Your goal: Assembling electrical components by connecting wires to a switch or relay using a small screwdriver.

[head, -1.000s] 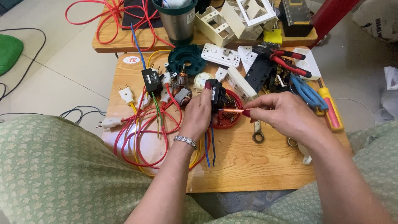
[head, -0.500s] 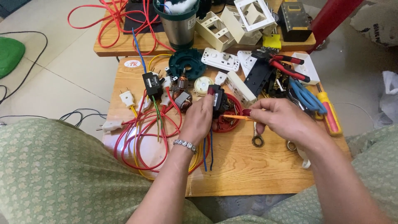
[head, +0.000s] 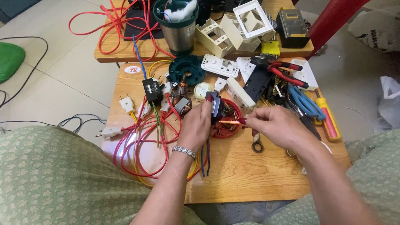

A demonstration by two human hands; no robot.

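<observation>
Left hand (head: 198, 125) grips small black component (head: 215, 106) above red dish (head: 226, 125); right hand (head: 277, 125) pinches orange screwdriver (head: 230, 122) against it, over wooden desk (head: 250, 175).

Two bare forearms reach forward from the bottom edge, converging at centre. The left hand (head: 199, 125), a beaded bracelet on its wrist, has its fingers curled in a grip. The right hand (head: 278, 126) pinches with thumb and forefinger, pointing left.
</observation>
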